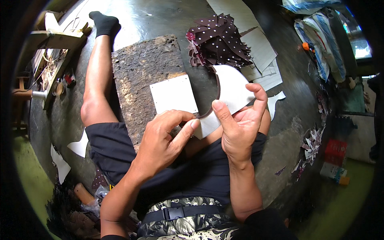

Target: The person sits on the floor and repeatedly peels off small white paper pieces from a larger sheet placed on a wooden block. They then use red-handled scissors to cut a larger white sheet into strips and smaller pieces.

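Between my hands is a curved white piece (pixel 233 86), flat and crescent-like, with a narrow dark brown edging along its inner curve. My left hand (pixel 166 134) pinches the lower end of that edging between thumb and forefinger. On the other side, my right hand (pixel 242 130) grips the piece, its thumb on the white face by the inner edge and its fingers curled behind and at the outer rim. Just beyond my left hand, a white square plate (pixel 173 96) with small dots at its corners lies on a rough, worn board (pixel 146 66).
Dark brown white-dotted cut pieces (pixel 222 40) are heaped beyond the board, next to pale sheets (pixel 256 52). White offcuts (pixel 79 145) lie on the floor to the left. Scraps (pixel 314 146) are piled at right. A wooden stand (pixel 52 76) holds a thread spool at far left.
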`<state>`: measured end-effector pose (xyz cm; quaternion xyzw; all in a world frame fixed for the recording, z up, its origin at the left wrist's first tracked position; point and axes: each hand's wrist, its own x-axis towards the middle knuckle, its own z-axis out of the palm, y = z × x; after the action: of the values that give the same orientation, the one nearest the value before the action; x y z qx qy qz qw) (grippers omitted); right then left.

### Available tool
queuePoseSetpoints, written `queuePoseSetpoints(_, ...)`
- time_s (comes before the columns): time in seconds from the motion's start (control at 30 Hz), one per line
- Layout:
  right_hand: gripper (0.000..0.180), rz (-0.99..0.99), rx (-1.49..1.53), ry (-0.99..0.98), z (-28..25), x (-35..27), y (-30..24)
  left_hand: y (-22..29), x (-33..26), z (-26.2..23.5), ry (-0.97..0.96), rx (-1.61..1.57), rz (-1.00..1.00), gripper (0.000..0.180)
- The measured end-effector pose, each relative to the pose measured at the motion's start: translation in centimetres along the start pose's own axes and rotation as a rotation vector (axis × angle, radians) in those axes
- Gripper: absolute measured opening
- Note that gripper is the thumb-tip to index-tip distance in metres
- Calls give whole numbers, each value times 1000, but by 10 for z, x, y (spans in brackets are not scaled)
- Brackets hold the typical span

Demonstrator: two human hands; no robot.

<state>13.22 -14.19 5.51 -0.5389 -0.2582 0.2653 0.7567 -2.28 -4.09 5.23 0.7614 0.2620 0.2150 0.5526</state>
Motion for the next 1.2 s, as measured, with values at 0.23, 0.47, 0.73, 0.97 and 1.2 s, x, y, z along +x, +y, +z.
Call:
queuePoseSetpoints(0.23, 70, 95, 75, -49, 8, -3, 0, -3, -13, -6, 27, -196, -224, 21)
queuePoseSetpoints(0.47, 73, 19, -121, -133, 17, -10, 4, -7, -19, -5, 51, -167, -179, 22)
queuePoseSetpoints(0.73, 59, 80, -24, -184, 19, -9, 4, -10, -22, -6, 82, -246, -216, 22)
queuePoseSetpoints(0.97, 56, -56, -270, -194, 19, -12, 11, -7, -23, -7, 58, -244, -256, 20)
queuePoseSetpoints(1.2, 60, 48, -145, -207, 13, -9, 13, -9, -23, -5, 64, -303, -299, 20)
